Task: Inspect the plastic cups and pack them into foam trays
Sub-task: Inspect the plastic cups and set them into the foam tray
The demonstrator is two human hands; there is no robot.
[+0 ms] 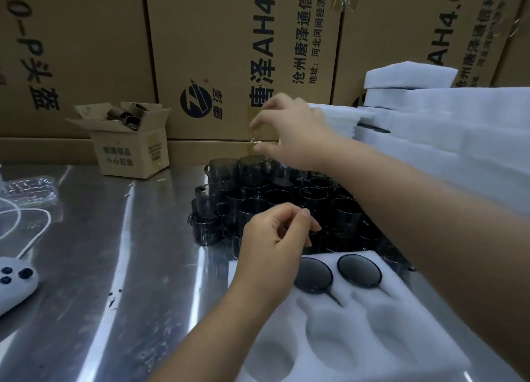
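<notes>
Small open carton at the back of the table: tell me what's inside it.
The small carton holds a few brownish and dark ring-like pieces at its open top. Its walls hide anything deeper down.

Bare steel table left; cups crowd centre; foam stack blocks right.

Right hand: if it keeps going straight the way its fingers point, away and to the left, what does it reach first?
Probably the big cardboard carton behind the right hand. The hand passes above the smoky cups; depth is unclear from one view.
</notes>
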